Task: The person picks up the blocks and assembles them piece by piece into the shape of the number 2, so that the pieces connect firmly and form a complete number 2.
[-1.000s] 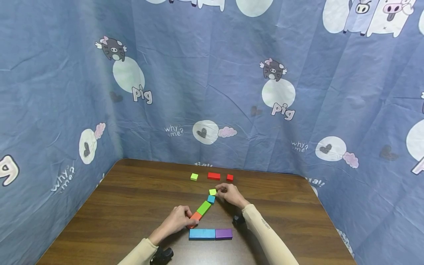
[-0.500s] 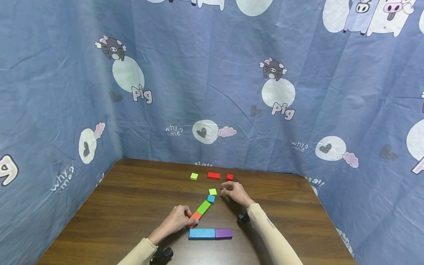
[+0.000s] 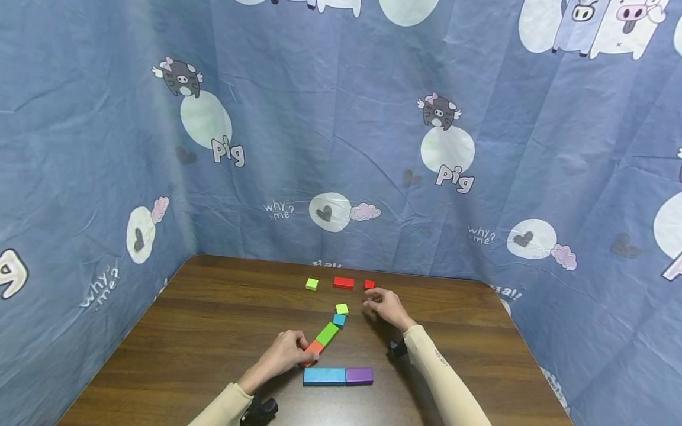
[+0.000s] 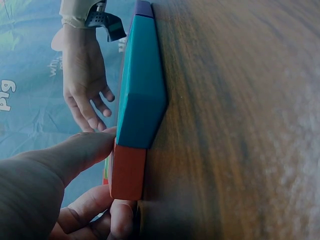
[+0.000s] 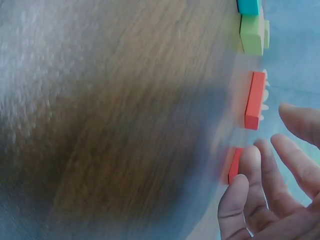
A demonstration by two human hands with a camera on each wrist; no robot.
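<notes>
My left hand point(image 3: 282, 353) pinches an orange block point(image 3: 315, 347) between thumb and fingers; the left wrist view shows its end face point(image 4: 127, 172) between them. A green block point(image 3: 327, 334) continues from it in a slanting row, followed by a small blue block point(image 3: 338, 320) and a yellow-green block point(image 3: 341, 308) set at a slightly different angle. To the right of that row, my right hand point(image 3: 386, 307) is over the table with its fingers loosely bent and holding nothing. Its fingertips come close to the small red block point(image 3: 369, 284), partly covering it in the right wrist view.
Nearer the person, a long blue block point(image 3: 324, 376) lies end to end with a purple block point(image 3: 359, 376). Along the back are a longer red block point(image 3: 343, 283) and another yellow-green block point(image 3: 311, 284). Blue patterned cloth point(image 3: 330, 148) hangs behind the wooden table point(image 3: 213, 319).
My right hand has moved away from the yellow-green block in the row, to the right and back toward the small red block. The left hand has stayed on the orange block.
</notes>
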